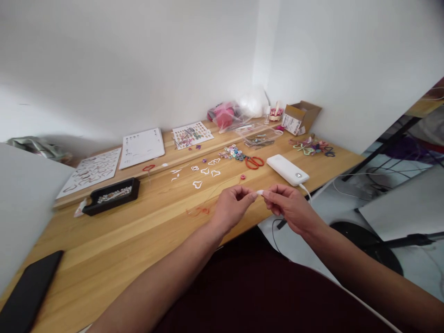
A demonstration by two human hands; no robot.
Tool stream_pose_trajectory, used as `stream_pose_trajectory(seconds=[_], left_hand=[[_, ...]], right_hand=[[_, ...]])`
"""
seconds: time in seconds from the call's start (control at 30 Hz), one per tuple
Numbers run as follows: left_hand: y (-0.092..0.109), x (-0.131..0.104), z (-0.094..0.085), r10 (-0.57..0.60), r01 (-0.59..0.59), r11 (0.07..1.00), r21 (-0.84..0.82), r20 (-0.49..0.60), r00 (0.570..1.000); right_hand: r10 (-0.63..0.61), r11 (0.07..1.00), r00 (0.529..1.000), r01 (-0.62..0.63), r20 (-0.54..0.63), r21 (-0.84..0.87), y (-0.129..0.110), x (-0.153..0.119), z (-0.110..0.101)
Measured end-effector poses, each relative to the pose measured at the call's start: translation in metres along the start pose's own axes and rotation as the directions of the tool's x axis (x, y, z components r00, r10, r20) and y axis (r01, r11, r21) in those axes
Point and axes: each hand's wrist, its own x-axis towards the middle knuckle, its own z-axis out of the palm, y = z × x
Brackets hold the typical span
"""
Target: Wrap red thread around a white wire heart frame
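Over the front edge of the wooden table (145, 249), my left hand (234, 203) and my right hand (289, 206) meet. Between their fingertips they pinch a small white piece (260, 192); its kind is too small to make out. Fingers of both hands are closed, and the thumbs press on the piece from either side. Just beyond my hands lie a pink spool-like ring (243, 177) and red-handled scissors (254, 162). White cut-out shapes (205, 171) are spread on the table to the left. Orange thread (198, 211) lies near my left wrist.
A white power bank (287, 169) with a cable sits right of the scissors. At the left are a black tray (111, 196) of small beads and a black phone (31, 291). Printed sheets (142, 147), a plastic bag (231, 115) and a cardboard box (301, 118) stand along the back.
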Motion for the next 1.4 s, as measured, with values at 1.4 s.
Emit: stream_pose_trajectory(seconds=[1.4], left_hand=[[-0.042, -0.011, -0.010, -0.036, 0.033, 0.996, 0.083, 0.030, 0.999]], right_hand=[[-0.020, 0.994, 0.941, 0.054, -0.338, 0.093, 0.000, 0.017, -0.093]])
